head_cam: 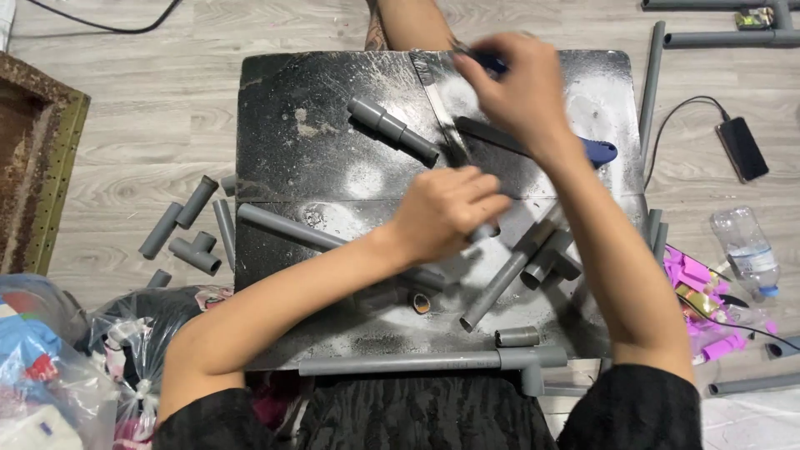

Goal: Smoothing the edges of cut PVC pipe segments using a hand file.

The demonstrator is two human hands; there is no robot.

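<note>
Left hand [446, 212] sits mid-counter [275, 100], fingers curled shut around a short grey pipe piece [483, 232]; only its end shows, poking out at 4 o'clock of the fist.

Handling judgement: rigid plastic pipe, light, stiff, smooth and a bit slippery under the white dust on the counter. Not fragile. Best grip is a full wrap mid-length, which is about what the left hand has.

Right hand [521, 92] is at 1 o'clock of the left, motion-blurred. Fingers look closed on a thin blue-tipped tool [492, 62]; can't tell what kind.

Nearby:
- blue-handled tool [602, 151] at 3 o'clock of the right hand
- coupled pipe [392, 127] at 11 o'clock of the left hand
- long pipe with tee [433, 362] along the near edge, 6 o'clock
- loose fittings [187, 237] on the floor at 9 o'clock
</note>
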